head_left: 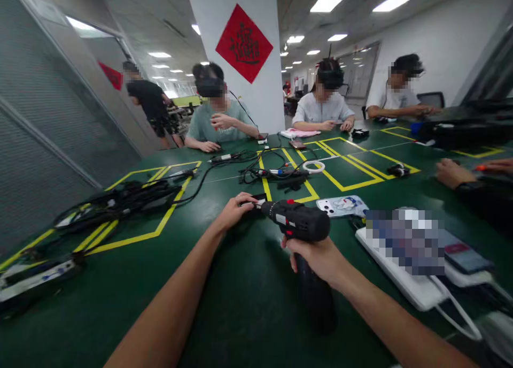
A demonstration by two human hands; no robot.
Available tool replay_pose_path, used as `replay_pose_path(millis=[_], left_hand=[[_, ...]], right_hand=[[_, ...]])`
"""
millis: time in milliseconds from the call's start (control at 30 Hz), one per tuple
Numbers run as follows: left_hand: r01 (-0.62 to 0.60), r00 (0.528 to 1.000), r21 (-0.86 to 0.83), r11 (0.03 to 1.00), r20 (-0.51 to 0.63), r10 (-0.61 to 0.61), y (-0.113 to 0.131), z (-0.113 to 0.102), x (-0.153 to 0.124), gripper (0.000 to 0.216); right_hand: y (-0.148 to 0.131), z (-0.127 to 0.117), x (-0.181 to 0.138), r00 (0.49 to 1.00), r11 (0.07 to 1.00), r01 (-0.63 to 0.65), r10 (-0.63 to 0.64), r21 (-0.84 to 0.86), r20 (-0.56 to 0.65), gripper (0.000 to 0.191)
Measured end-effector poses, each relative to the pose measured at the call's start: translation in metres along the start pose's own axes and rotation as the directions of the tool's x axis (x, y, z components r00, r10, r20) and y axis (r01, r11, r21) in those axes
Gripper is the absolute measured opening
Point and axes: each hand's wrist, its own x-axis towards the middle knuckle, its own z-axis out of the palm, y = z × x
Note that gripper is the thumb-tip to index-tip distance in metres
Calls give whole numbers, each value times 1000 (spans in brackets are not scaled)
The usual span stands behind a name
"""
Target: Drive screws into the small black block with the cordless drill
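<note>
- My right hand, nearest, is clamped on the grip of the drill, which stands on the tabletop with its nose pointing left.
- My left hand pinches a black part at the drill's tip. I judge that tool and part have met; I cannot tell how much has been done.
- Around them: a phone just beside the drill, cables to the left, and a co-worker's hand well apart. Nothing blocks the tip.

Head-worn view, facing forward and down, close (above right hand)
</note>
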Motion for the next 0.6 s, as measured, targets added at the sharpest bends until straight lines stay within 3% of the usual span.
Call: replay_pose_path(millis=[600], left_hand=[[-2,1000,-30,1000,-12,2,-2,0,0,24]], right_hand=[[-5,1,1,1000,1000,-10,10,5,12,14]])
